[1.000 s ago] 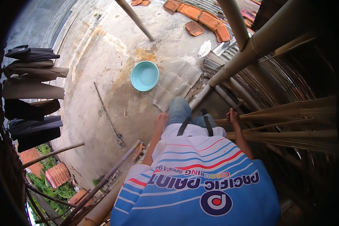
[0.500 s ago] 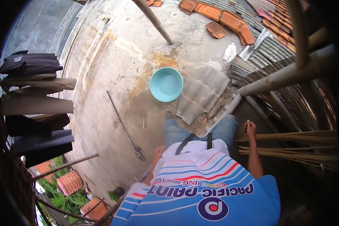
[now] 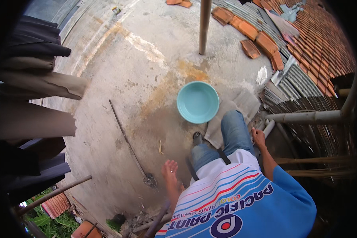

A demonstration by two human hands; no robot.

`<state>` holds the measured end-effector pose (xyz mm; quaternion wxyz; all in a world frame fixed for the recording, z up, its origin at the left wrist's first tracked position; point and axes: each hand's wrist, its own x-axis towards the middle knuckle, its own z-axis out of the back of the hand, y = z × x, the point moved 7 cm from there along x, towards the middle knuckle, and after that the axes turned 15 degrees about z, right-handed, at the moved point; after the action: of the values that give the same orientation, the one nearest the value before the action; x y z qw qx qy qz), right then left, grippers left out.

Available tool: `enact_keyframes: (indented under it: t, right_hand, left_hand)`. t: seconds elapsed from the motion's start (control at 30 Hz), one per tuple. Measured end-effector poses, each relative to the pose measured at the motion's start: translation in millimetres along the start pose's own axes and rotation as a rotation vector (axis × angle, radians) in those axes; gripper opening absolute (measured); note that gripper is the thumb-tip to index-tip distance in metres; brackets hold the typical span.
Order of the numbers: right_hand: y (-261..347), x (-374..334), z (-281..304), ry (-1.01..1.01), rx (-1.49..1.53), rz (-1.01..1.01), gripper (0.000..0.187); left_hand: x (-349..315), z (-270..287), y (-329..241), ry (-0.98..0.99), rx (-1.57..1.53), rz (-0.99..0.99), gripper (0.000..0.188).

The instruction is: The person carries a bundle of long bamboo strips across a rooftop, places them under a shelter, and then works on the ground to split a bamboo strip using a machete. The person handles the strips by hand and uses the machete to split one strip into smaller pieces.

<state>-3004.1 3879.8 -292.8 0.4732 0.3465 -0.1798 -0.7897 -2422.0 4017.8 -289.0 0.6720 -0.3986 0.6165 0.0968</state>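
My left hand (image 3: 169, 168) hangs beside my hip over the concrete floor, its fingers apart and nothing in it. On the other side, my right hand (image 3: 259, 138) is beside my knee, near the end of a bamboo pole (image 3: 305, 118). Its fingers are curled loosely together, and no object shows in them. Ahead of my legs a round turquoise basin (image 3: 198, 102) sits on the floor, with nothing visible inside. Its right side is close to a grey corrugated sheet (image 3: 242, 105), partly hidden by my raised knee.
A thin rod (image 3: 127, 139) with a metal end lies on the floor to my left. Dark clothes (image 3: 39, 87) hang along the left side. An upright pole (image 3: 204, 27) stands beyond the basin. Orange roof tiles (image 3: 248, 29) and corrugated roofing (image 3: 299, 81) lie at far right.
My view has shifted, and the basin appears lower and farther right. One knee has come forward over the grey sheet. My left hand has come into fuller view with its fingers spread.
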Motion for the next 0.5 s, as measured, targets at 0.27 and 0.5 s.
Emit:
enact_keyframes:
  t: [0.27, 0.5]
  right_hand:
    - [68.7, 73.5, -63.5, 0.128, -0.131, 0.106, 0.062]
    - [46.8, 215.6, -97.0, 0.245, -0.443, 0.340, 0.071]
  left_hand:
    - [57.7, -40.5, 3.5, 0.029, 0.393, 0.186, 0.042]
    - [109.7, -127.4, -63.4, -0.025, 0.555, 0.190, 0.040]
